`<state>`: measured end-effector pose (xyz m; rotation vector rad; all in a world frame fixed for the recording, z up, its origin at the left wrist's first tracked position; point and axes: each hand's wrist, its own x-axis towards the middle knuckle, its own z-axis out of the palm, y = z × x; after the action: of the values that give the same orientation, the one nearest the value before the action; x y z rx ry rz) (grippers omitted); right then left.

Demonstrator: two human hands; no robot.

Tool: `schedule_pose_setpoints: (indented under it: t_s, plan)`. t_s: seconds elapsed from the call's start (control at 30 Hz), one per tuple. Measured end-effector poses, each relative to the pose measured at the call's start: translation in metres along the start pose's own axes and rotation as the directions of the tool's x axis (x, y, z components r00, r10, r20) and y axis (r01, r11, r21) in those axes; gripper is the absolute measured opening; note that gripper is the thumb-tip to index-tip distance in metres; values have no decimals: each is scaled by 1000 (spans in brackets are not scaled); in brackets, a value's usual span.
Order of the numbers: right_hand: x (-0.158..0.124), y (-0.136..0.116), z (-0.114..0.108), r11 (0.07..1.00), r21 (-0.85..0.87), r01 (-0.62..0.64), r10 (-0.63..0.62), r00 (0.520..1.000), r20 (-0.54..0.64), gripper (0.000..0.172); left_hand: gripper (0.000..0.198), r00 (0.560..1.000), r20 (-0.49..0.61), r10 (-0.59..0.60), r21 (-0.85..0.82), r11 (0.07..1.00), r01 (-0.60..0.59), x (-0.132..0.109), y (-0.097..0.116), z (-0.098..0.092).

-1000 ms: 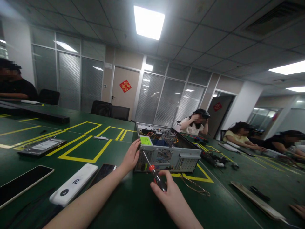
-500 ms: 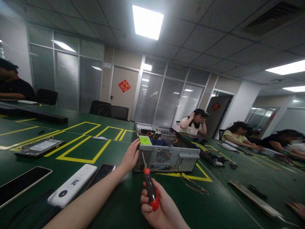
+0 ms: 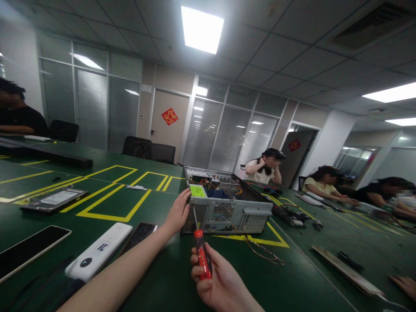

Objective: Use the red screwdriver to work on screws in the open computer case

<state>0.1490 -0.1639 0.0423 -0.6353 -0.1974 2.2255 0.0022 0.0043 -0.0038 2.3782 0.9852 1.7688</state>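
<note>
Across the room before me stretches the green table (image 3: 156,284), laid out with yellow tape (image 3: 104,217), and on it, straight ahead, sits the computer case (image 3: 231,204), open at the top, its back turned my way. Off to my left lie the dark-screened phone (image 3: 32,252) and the white device (image 3: 100,251) marked 21, both apart from the case.

Left hand (image 3: 178,212) now: up at the case's near left corner, touching it, just where it was a second ago. Fingers close together; whether they pinch the metal or only steady it, I can't tell.

Right hand (image 3: 218,279), and this is the news! A second back it sat to the right of the screwdriver (image 3: 200,247), fingers loose; now they're curled round from below, gripping firmly. The handle (image 3: 203,260) has swung leftward, shaft pointing up at the case's back, below the yellow-green label (image 3: 197,191). And it has rolled: more red shows than half a second ago. That, I'd judge, means the work has gone from placing the tool to turning it.

Smallest of all, the tip (image 3: 194,208): by the vented metal, but seated or not, too small to say.
</note>
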Motion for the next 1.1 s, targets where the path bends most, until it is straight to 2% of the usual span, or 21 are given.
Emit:
schedule_pose_setpoints:
  t_s: [0.2,0.33,0.47,0.57,0.77,0.97,1.1]
  plan:
    - [-4,-5,-1,990,140,31,-44,994,95,29,43,1000,-6,1,-5,1000,-1,0,0,0]
    - [-4,-4,1,988,150,42,-45,999,22,28,43,1000,-3,1,-1,1000,-1,-1,-1,0]
    - [-1,-3,3,996,58,74,-69,994,-82,26,43,1000,5,-6,17,1000,6,-1,-1,-1]
    - [1,-3,3,999,12,43,-42,998,-52,28,42,1000,9,-10,18,1000,10,0,0,-1]
    - [-3,-8,5,987,150,55,-57,998,13,32,42,1000,2,-5,20,1000,5,0,2,-1]
    - [-2,-7,5,988,154,29,-25,999,-26,28,42,1000,4,-3,24,1000,3,0,0,-1]
    - [1,-8,3,996,84,39,-36,999,-29,30,42,1000,3,-4,23,1000,4,0,0,-1]
